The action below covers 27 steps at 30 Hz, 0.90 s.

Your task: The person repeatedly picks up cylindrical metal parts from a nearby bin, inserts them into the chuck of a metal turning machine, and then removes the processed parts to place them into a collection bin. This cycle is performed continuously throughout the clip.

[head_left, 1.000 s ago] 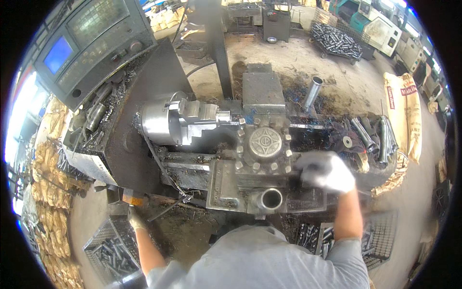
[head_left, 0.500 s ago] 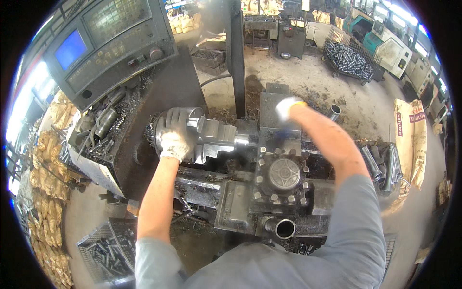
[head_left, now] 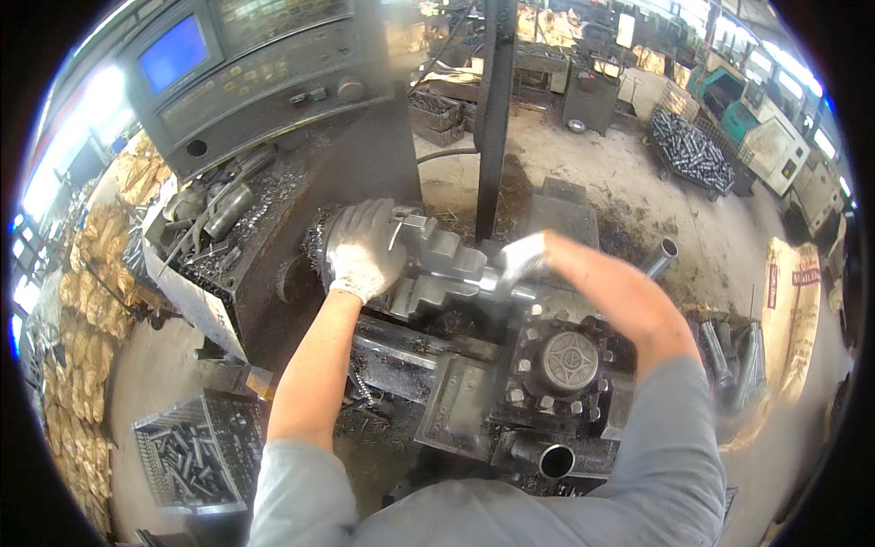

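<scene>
White-gloved, the left hand lies unclenched on the chuck — rotation could snag it; right hand blurred, fingers unreadable.

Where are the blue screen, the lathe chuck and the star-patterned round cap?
Blue screen (head_left: 174,55): head view, middle of lit face.
Lathe chuck (head_left: 444,251): head view, on a stepped block.
Star-patterned round cap (head_left: 571,361): head view, centre of top.

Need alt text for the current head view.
Gloved left hand rests on the chuck of a lathe; the motion-blurred, gloved right hand is at a shiny metal piece by the chuck's front, contact unclear. A bolted block with a star-patterned cap sits lower right of centre; a control panel with a blue screen stands upper left.
</scene>
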Motion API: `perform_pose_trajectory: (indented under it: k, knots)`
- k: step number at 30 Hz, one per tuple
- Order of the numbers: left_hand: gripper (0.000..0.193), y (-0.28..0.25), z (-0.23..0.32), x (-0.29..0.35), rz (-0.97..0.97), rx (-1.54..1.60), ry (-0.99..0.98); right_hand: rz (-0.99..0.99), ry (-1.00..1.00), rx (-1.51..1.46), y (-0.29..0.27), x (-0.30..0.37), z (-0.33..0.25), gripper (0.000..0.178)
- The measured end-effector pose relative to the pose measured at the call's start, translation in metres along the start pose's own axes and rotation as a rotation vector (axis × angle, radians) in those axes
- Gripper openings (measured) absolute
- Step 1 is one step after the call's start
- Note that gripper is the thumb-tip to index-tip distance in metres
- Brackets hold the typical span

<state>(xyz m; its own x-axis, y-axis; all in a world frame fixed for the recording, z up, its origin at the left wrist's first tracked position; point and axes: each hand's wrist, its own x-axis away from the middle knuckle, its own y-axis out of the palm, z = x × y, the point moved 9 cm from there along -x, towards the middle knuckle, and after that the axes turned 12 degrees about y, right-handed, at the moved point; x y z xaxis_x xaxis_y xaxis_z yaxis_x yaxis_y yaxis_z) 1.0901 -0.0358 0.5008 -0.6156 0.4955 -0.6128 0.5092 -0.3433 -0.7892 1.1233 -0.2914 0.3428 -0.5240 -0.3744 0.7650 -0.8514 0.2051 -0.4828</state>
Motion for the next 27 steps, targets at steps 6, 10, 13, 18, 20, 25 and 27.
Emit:
perform_pose_trajectory:
  k: [6,10,13,18,20,25,27]
  knots:
    - [0.069,0.001,-0.006,0.01,-0.046,0.054,-0.048,0.388,0.297,0.553,0.0,0.072,-0.003,0.042]
    - [0.073,-0.01,-0.014,0.008,0.054,0.063,-0.056,0.758,0.557,0.826,-0.024,0.168,-0.022,0.048]
    - [0.081,-0.014,-0.006,0.023,0.0,0.328,-0.093,1.044,0.588,0.636,-0.002,0.245,-0.072,0.055]
    - [0.079,-0.055,0.094,0.11,0.192,1.364,0.039,0.892,0.104,-0.465,0.151,0.255,-0.141,0.078]
    - [0.071,-0.02,0.135,0.177,0.06,1.752,-0.409,0.51,-0.042,-0.972,0.235,0.198,-0.143,0.06]
    - [0.04,0.087,0.197,0.317,-0.457,2.161,-1.343,0.062,-0.006,-1.71,0.391,0.093,-0.08,0.063]
    - [0.045,0.083,0.181,0.302,-0.487,1.43,-0.376,0.281,0.233,-1.584,0.424,0.07,-0.046,0.06]
